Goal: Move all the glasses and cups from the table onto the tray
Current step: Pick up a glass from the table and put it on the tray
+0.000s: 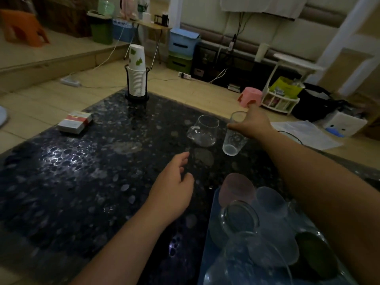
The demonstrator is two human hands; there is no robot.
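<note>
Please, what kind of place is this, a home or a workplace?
Most likely a lived-in room at home. A low dark stone-pattern table stands on a tiled floor, with plastic storage boxes and a small pink stool beyond it, and power strips with cables lying loose on the floor.

Red-and-white box (pixel 74 121) near the dark table's left edge; pink stool (pixel 250 96), orange stool (pixel 24 26), green bin (pixel 101 29) on floor

Dim indoor light, with white glare breaking across the dark pebbled table (pixel 86 173) at nine o'clock. Glassware on the blue tray (pixel 207 258) at five o'clock sits soft and out of focus, while wide-angle distortion bends the room toward the frame's edges.
</note>
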